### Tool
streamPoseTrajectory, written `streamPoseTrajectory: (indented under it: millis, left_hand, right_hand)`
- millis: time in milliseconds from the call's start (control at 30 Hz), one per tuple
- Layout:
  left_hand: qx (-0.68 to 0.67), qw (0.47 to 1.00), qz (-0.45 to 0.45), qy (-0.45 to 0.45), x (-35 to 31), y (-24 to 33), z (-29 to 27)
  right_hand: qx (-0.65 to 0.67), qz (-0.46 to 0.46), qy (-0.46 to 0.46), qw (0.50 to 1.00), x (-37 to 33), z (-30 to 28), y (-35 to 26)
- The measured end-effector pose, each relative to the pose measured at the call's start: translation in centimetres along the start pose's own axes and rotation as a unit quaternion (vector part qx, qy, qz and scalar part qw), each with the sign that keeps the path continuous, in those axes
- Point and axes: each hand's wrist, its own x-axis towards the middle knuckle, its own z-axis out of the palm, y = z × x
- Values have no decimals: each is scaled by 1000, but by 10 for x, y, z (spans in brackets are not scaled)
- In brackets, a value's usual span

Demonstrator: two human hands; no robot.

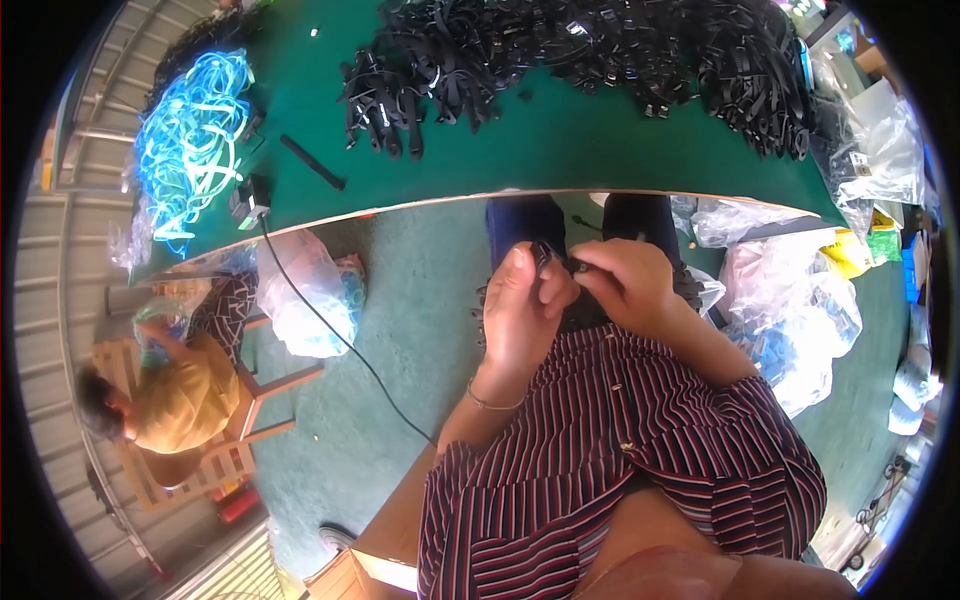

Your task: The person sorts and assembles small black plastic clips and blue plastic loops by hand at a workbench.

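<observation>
Above my lap, just in front of the table edge, my left hand is closed with the thumb up. It grips a small black strap piece, mostly hidden by the fingers. Close beside it, my right hand pinches a small dark end between thumb and fingertips. Whether both hands hold one and the same piece I cannot tell. Beyond them, a heap of black straps with small shiny buckles covers the back of the green table.
Blue cords are piled at the table's left, near a single black strip and a small black box with a hanging cable. Filled plastic bags stand right. Another person sits at left.
</observation>
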Motion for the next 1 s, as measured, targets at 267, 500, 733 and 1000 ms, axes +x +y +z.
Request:
streamPoseTrajectory:
  millis: [267, 500, 733, 1000]
  left_hand:
    - [-79, 996, -16, -29, -5, 1, -2]
    - [-104, 994, -33, -19, -6, -3, -6]
    - [-114, 993, -28, -25, -5, -3, -6]
    - [-5, 999, -51, -1, -5, -2, -3]
  right_hand:
    - [-57, -76, 4, 995, -5, 0, 1]
    - [-66, -85, 4, 994, -6, -1, 1]
    - [-73, -89, 8, 993, -7, -1, 3]
    - [-64, -91, 29, 993, -3, 2, 1]
